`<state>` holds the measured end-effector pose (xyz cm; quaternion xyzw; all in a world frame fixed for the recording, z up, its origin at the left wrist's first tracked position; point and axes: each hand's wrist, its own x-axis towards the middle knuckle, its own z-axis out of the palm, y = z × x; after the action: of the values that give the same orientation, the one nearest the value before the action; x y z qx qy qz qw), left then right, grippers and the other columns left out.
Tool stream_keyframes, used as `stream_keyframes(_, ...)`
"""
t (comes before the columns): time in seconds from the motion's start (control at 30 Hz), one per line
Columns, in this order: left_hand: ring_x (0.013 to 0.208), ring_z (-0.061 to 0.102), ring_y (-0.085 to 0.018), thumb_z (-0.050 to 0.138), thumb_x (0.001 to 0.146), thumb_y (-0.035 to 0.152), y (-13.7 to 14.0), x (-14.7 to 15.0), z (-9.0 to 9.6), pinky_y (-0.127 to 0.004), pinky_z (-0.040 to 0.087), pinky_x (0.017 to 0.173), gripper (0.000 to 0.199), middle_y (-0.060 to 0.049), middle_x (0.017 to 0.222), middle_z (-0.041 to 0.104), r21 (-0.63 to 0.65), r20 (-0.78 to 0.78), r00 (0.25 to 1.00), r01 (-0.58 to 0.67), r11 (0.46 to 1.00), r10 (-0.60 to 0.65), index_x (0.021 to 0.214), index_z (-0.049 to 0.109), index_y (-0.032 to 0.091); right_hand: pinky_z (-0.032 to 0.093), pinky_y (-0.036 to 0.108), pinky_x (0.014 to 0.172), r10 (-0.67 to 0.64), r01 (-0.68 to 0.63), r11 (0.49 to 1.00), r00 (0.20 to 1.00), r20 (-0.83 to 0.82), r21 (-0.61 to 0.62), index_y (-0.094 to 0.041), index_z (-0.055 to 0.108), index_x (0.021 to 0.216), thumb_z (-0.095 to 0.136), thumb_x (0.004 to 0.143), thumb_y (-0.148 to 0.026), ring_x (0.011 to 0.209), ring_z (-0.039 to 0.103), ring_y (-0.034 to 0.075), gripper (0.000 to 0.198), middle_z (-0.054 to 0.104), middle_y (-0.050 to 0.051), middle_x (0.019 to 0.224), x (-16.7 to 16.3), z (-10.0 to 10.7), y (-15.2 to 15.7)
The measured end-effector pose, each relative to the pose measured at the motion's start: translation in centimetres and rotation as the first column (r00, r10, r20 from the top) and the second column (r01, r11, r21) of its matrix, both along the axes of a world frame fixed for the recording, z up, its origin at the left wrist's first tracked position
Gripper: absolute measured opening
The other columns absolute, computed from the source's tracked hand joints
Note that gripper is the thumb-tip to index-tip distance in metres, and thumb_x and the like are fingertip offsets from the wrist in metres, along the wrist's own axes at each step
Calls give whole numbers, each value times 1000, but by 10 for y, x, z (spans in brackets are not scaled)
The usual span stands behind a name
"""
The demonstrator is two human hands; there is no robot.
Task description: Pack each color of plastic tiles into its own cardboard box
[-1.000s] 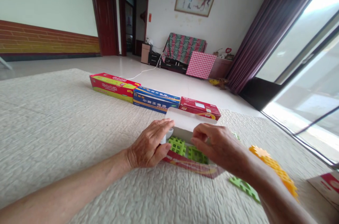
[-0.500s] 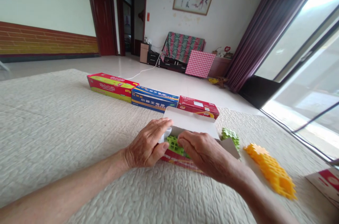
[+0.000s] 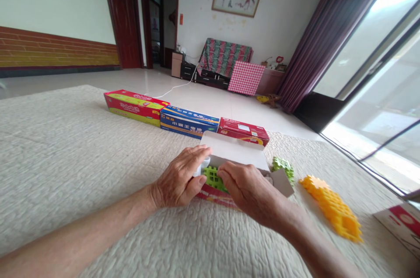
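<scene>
An opened red cardboard box (image 3: pixel 218 197) lies on the quilted cover, its white lid flap (image 3: pixel 231 149) raised behind. My left hand (image 3: pixel 180 177) rests against the box's left end, fingers stretched out and thumb apart. Beside those fingers a small white object (image 3: pixel 205 163) shows, its kind unclear. Inside the box sits a green plastic lattice block (image 3: pixel 211 176). My right hand (image 3: pixel 246 186) reaches into the box with fingers curled down and pinched at the block's right part; the fingertips are partly hidden. A white side flap (image 3: pixel 282 182) sticks out past my right wrist.
Behind the box stand a red-and-green box (image 3: pixel 134 109), a blue box (image 3: pixel 189 122) and a dark red box (image 3: pixel 243 131), end to end. To the right lie another green lattice block (image 3: pixel 284 168) and yellow lattice blocks (image 3: pixel 331 208). A white-and-red carton (image 3: pixel 400 225) is at the right edge.
The view has shifted slightly. Both hands stay at the box, with my right fingers still on the green block; little else differs.
</scene>
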<state>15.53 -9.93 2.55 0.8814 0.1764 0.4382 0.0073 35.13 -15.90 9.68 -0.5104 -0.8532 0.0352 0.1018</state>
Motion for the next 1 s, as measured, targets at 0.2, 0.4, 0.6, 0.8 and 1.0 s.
stream_keyframes(0.2,131,40,-28,39,88,22,0,0,0,-49,35,108,54,-19,135,49,-8,-12,1000,-4,1000,4,139,34,7,26,26,48,-17,17,999,1000,-10,36,-20,48,71,36,94,-20,51,45,8,26,55,-1,64,0,-1,-1)
stream_keyframes(0.4,132,38,-29,40,88,20,0,-1,-1,-49,33,109,56,-17,138,46,-13,-40,999,-15,1000,15,142,31,10,25,27,49,19,-26,996,997,74,90,-17,50,71,37,92,-15,54,47,8,24,57,1,67,-2,-6,-1)
stream_keyframes(0.6,133,36,-29,40,88,19,0,-3,-3,-48,32,110,55,-16,141,43,-15,-70,997,-27,1000,25,142,30,10,29,25,49,-45,45,995,999,-4,89,-17,53,69,39,90,-18,52,46,8,26,58,0,63,10,22,-4)
stream_keyframes(0.8,133,37,-29,39,88,19,1,-4,-4,-48,34,110,57,-15,139,46,-15,-51,999,-7,1000,7,144,28,11,44,28,64,-308,352,926,913,-269,134,-18,63,82,38,90,-28,70,61,14,28,69,4,79,105,40,18)
stream_keyframes(1.0,133,37,-29,37,88,21,0,-3,-4,-48,35,109,56,-14,139,45,-23,-45,999,-12,1000,11,143,29,12,48,34,84,-528,525,849,849,-28,-62,-17,60,118,55,73,-16,100,63,24,45,66,12,117,175,-3,47)
